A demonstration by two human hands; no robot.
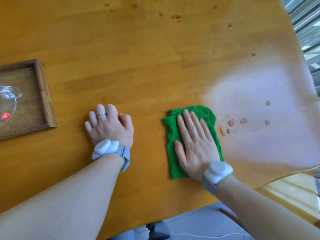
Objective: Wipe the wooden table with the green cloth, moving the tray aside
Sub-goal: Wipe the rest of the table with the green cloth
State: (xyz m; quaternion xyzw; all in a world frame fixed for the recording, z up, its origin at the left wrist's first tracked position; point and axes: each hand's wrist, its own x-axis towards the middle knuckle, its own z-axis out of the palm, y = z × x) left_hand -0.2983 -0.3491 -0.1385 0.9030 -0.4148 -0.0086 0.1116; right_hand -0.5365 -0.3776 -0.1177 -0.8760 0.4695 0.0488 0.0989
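Right hand (195,144) flat, fingers spread, pressing green cloth (174,134) onto wooden table (138,66); no grip, just palm down. Left hand (109,125) curled into loose fist, knuckles on table, holding nothing. Cloth folded, long axis runs near-to-far, tilted slightly left at the far end. Brown droplets (244,120) just right of cloth. Tray (46,99) at far left, well apart, glass vessel (8,101) inside.

The desk (138,66) is honey-orange wood with faint plank stripes, dotted by amber-brown drops (244,120) and washed pale by glare at the right. The cloth (173,135) is bright green. The tray (44,94) is dark brown, fine-grained. White sensors sit on grey wristbands (123,153) edged lime green.
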